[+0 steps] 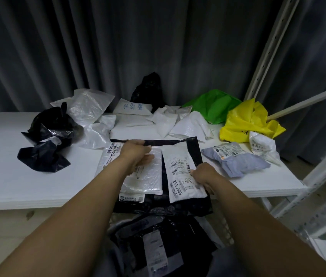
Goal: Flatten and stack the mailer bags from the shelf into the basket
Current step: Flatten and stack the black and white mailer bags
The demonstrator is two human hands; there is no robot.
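Note:
A flat black mailer bag [193, 148] lies on the white shelf [28, 182] and hangs over its front edge. On it lie a clear white mailer [148, 182] at left and a white labelled mailer [180, 176] at right. My left hand [136, 154] rests on the left white mailer, fingers reaching the black bag's far edge. My right hand [204, 176] grips the near right side of the labelled mailer and the black bag's edge. Below the shelf edge, the white mesh basket [224, 232] holds flattened black bags [158, 242].
Crumpled bags crowd the shelf's back: black ones [48, 136] at left, white ones [90, 110] in the middle, a green one [214, 104], a yellow one [244, 120], a grey parcel [236, 162] at right. White rack uprights [273, 37] stand at right. A grey curtain hangs behind.

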